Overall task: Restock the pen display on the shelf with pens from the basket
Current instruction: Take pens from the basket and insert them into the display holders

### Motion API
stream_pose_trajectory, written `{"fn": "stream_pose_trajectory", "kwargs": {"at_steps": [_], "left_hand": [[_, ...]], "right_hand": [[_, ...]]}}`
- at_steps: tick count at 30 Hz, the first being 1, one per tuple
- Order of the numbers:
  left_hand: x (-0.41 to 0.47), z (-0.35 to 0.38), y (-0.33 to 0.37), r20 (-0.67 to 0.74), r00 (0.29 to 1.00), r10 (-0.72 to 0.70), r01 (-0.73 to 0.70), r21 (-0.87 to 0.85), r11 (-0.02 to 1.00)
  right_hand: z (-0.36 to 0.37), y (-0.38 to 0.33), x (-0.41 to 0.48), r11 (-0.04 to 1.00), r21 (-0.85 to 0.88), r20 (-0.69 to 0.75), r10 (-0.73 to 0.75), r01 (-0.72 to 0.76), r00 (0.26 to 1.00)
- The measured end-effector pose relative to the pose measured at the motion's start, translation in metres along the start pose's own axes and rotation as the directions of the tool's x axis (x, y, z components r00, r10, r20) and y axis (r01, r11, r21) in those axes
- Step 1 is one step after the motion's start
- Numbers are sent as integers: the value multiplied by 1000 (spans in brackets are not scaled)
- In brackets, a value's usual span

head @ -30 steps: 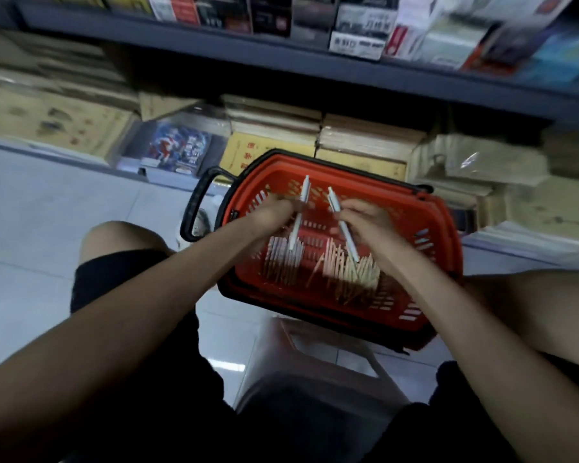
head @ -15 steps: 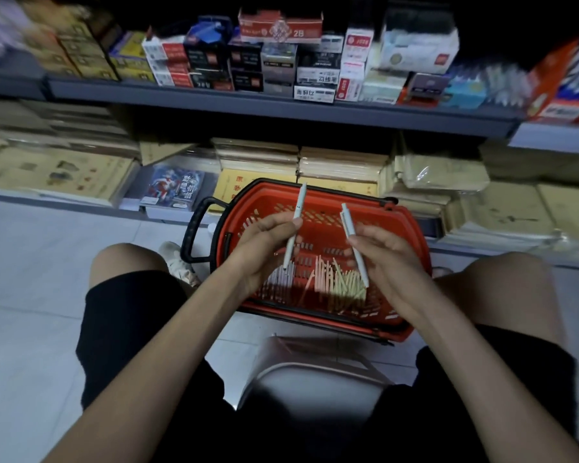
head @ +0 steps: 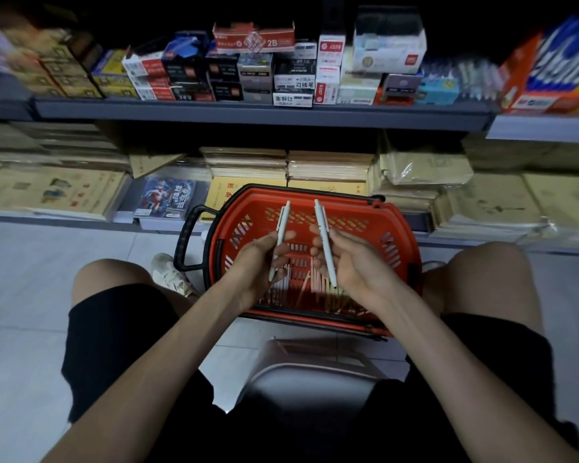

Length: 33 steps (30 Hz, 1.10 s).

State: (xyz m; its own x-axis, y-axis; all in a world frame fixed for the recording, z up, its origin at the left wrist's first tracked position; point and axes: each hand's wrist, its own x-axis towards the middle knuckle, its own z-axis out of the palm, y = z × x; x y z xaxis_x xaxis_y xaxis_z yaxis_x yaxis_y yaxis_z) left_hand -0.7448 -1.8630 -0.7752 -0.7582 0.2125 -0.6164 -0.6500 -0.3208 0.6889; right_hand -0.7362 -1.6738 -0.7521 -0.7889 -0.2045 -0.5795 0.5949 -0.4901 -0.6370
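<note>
L hand (head: 258,262) pinches slim white pen (head: 279,238), R hand (head: 348,265) grips second pen (head: 325,242); both above red slotted plastic basket (head: 405,242).

Black shorts (head: 114,329), pale sneaker (head: 169,274), bare forearms

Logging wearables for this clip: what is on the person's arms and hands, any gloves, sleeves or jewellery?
Both hands are bare: the left hand and the right hand show no gloves, and no rings or wristbands that I can make out. The forearms are uncovered right to the frame's edge, with no sleeves in view. Below them are black shorts and a light-coloured sneaker.
</note>
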Motion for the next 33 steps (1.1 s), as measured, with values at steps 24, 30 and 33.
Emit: {"fn": "stream_pose_trajectory", "kwargs": {"at_steps": [24, 30, 33], "left_hand": [[-13, 21, 17, 142, 970, 196, -189, -59, 980], [-26, 34, 46, 263, 918, 298, -320, 46, 946], [-38, 47, 76, 240, 896, 373, -397, 63, 915]], "right_hand": [[11, -11, -14, 844, -444, -3, -339, 303, 941], [53, -56, -28, 611, -560, 93, -625, 560, 775], [77, -88, -35, 533, -565, 132, -695, 630, 707]]}}
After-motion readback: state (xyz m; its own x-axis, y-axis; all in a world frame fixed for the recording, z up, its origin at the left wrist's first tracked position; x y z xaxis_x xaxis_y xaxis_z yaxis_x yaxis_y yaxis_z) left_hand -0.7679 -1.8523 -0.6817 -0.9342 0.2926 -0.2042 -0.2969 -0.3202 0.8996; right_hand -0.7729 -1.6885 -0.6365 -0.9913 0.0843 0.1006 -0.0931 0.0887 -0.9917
